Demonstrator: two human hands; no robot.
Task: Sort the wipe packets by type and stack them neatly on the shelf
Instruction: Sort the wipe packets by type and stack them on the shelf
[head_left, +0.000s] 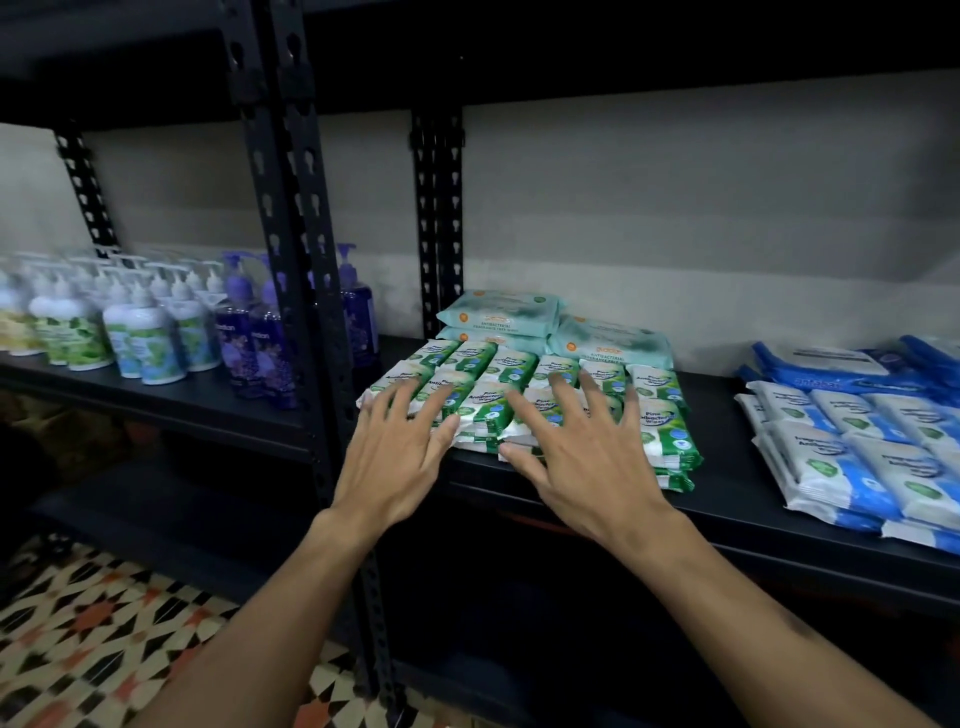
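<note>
Several green-and-white pine wipe packets (496, 400) lie in low stacks near the front of the black shelf (727, 499). Behind them sit three larger pale teal wipe packs (501, 309). Blue-and-white wipe packets (852, 447) lie in rows at the right, with larger blue packs (831, 371) behind. My left hand (400, 452) has its fingers spread over the left end of the green stacks. My right hand (582, 447) lies spread over the middle of them, thumb at the front edge. Neither hand grips a packet.
Black slotted uprights (291, 260) split the shelf bays. Pump bottles (145, 332), white and purple, crowd the left bay. Another shelf board runs overhead. A patterned tile floor (88, 639) shows below left.
</note>
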